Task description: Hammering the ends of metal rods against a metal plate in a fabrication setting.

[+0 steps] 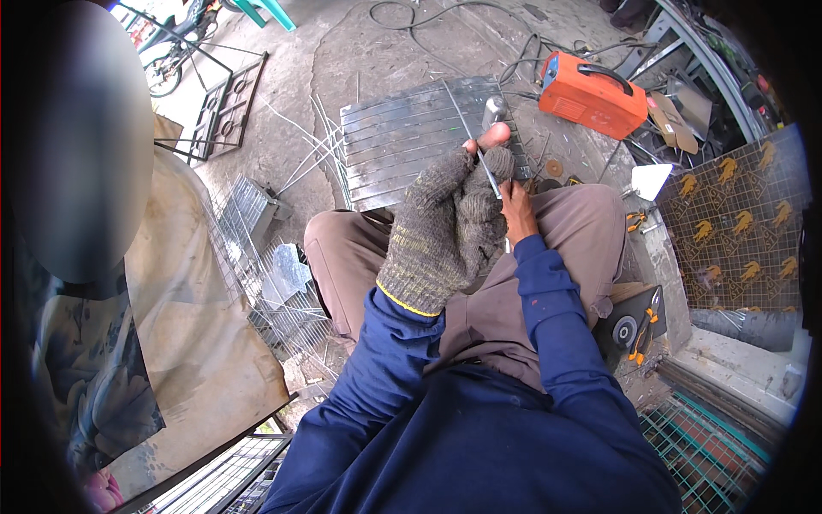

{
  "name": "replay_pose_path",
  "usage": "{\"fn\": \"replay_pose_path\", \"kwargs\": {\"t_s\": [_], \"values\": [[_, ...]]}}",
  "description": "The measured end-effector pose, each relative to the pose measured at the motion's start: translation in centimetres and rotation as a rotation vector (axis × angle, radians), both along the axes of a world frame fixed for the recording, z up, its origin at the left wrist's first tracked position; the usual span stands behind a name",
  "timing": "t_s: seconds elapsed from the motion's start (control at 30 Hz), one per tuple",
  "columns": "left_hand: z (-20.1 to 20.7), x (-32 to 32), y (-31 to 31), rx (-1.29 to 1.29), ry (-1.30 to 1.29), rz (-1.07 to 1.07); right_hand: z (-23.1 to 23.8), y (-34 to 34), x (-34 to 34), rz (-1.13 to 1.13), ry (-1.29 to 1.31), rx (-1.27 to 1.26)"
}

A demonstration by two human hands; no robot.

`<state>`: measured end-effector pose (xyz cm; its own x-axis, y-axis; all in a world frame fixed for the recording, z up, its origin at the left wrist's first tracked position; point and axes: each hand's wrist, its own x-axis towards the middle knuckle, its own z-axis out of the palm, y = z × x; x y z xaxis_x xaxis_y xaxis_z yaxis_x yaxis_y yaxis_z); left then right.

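My left hand (449, 223) wears a grey knit glove with a yellow hem, and bare fingertips stick out of it. Its fingers are closed around a thin metal rod (463, 122), which slants up and away over a slatted metal panel (390, 137). Bare and closed, my right hand (517, 211) grips near the rod's lower end, just beside the glove. The glove hides part of the right fingers. Both hands are above my lap, between my knees. A rounded grey metal piece (495, 109) stands on the panel beyond my fingertips.
An orange welding machine (591, 96) with cables stands ahead right. Loose metal rods (318, 154) and a metal block (248, 208) lie to the left. Orange-handled pliers (644, 336) and a disc (625, 331) are by my right knee. A patterned board (736, 227) leans at right.
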<state>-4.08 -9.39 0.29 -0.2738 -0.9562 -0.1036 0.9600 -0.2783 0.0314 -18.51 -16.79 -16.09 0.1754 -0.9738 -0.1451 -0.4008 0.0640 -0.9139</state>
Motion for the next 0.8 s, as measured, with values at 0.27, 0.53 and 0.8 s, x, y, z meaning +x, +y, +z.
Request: {"fn": "replay_pose_path", "kwargs": {"t_s": [0.27,0.53,0.8], "values": [[0.0,0.0,-0.1,-0.186,0.055,0.006,1.3,0.1,0.4,-0.054,-0.033,0.080],[-2.5,0.2,1.2,-0.035,0.030,-0.058,0.8,0.3,0.8,-0.066,-0.010,0.028],[-13.3,0.1,4.0,-0.273,-0.989,0.197,-0.9,-0.6,0.3,-0.124,0.000,0.216]]}}
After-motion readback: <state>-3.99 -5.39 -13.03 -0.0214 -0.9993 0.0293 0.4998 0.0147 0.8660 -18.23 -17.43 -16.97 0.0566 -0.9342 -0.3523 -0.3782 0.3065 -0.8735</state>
